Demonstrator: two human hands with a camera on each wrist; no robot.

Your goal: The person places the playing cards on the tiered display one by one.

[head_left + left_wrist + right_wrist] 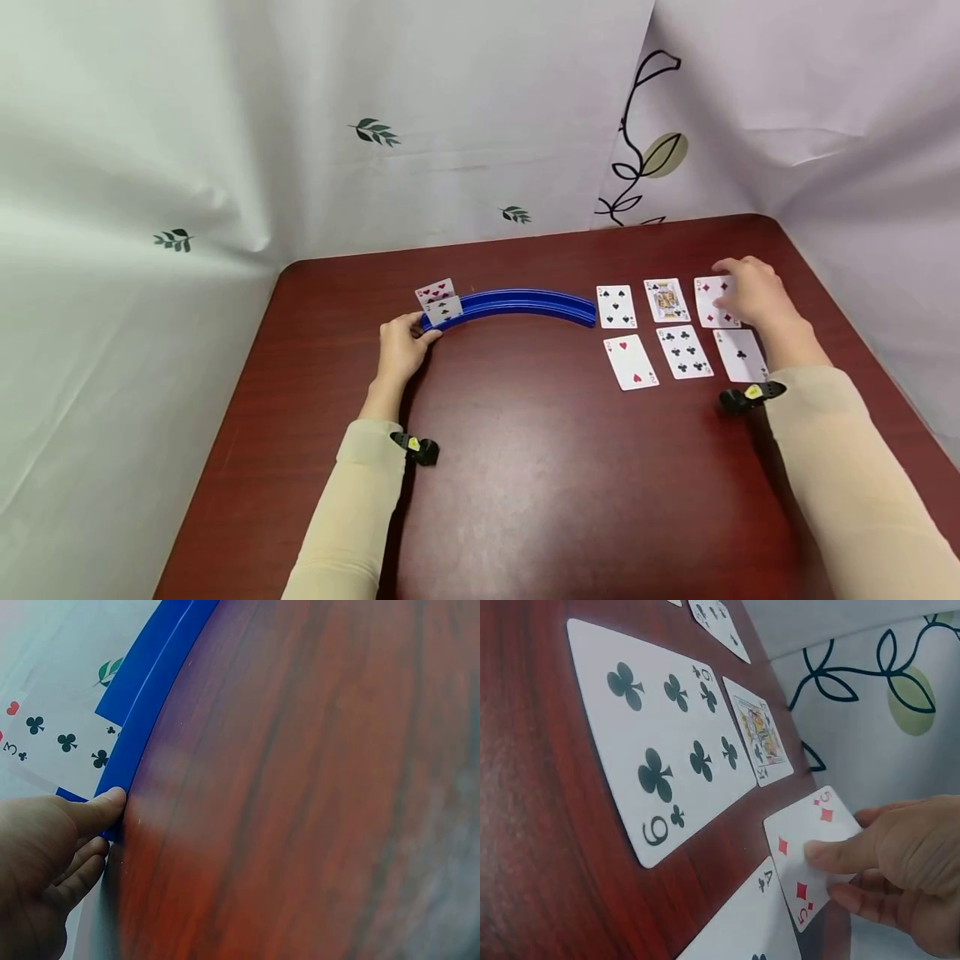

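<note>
A curved blue playing-card holder (525, 302) lies across the far part of the table. My left hand (403, 346) pinches its left end between thumb and fingers, seen also in the left wrist view. In that end stand a three of clubs (66, 742) and, behind it, a hearts card (435, 291). At the right, my right hand (757, 293) pinches the five of diamonds (802, 862), thumb on its face and fingers at its edge. Below that card lies the ace of clubs (740, 356), close to the hand.
More face-up cards lie left of my right hand: a king of clubs (667, 301), a six of clubs (685, 352), a black five (617, 307) and a two of hearts (632, 362). White patterned cloth (450, 167) hangs behind the dark red table (525, 450).
</note>
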